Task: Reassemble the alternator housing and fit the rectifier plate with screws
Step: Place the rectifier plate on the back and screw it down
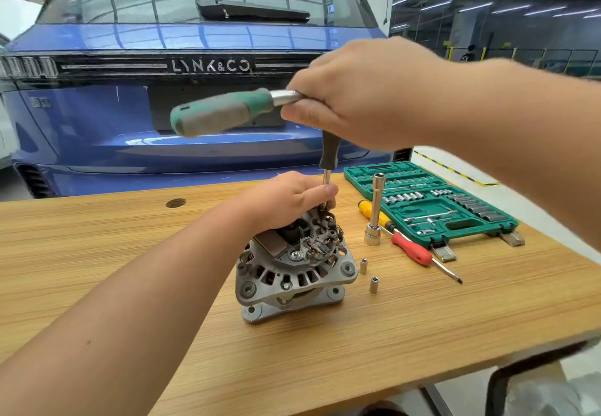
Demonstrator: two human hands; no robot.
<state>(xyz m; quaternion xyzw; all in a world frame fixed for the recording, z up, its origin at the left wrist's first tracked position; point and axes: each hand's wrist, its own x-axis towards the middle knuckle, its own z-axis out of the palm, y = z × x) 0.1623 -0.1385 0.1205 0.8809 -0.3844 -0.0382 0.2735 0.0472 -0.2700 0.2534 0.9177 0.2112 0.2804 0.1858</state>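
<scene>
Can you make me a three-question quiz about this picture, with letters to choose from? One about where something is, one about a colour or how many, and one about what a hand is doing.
1. Where does the red-handled screwdriver lie?
A. On the table in front of the green socket case
B. Inside the case
C. On top of the alternator

2. How many small loose sockets stand on the table just right of the alternator?
A. One
B. Two
C. Four

3. What is the right hand doing?
A. Lying flat on the table
B. Gripping a ratchet above an upright black driver
C. Hanging free, holding nothing

Answers:
1 A, it lies on the wooden table by the near edge of the socket case.
2 B, one socket and another stand there.
3 B, its fingers curl round the green-handled ratchet.
</scene>
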